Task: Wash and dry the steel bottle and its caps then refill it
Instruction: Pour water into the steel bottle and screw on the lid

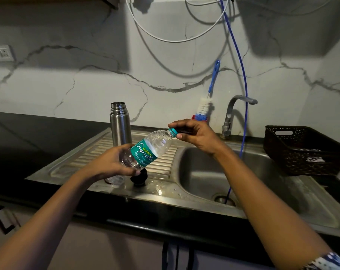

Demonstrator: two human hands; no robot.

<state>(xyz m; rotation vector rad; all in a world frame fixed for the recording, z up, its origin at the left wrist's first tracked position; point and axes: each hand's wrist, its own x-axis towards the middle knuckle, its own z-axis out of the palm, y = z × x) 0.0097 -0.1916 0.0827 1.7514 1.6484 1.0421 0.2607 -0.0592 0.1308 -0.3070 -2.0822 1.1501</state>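
A: Which parts are obscured?
B: The steel bottle base, behind the left hand; the black cap, half covered by the plastic bottle; the teal cap, partly under right hand fingers.
A: The basket?
B: Cut by the right edge; contents indistinct.

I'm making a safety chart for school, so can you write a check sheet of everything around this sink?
Surface: drainboard wet, puddle near front edge.
Job's things: steel bottle upright, open; black cap on drainboard; plastic bottle tilted, teal cap on.
Clutter: brush leaning on wall; basket right of sink.
Grips: left hand holds plastic bottle; right hand pinches its cap.
Cables: blue hose drops into sink; white cables loop above.
Surroundings: marbled wall, socket, tap.
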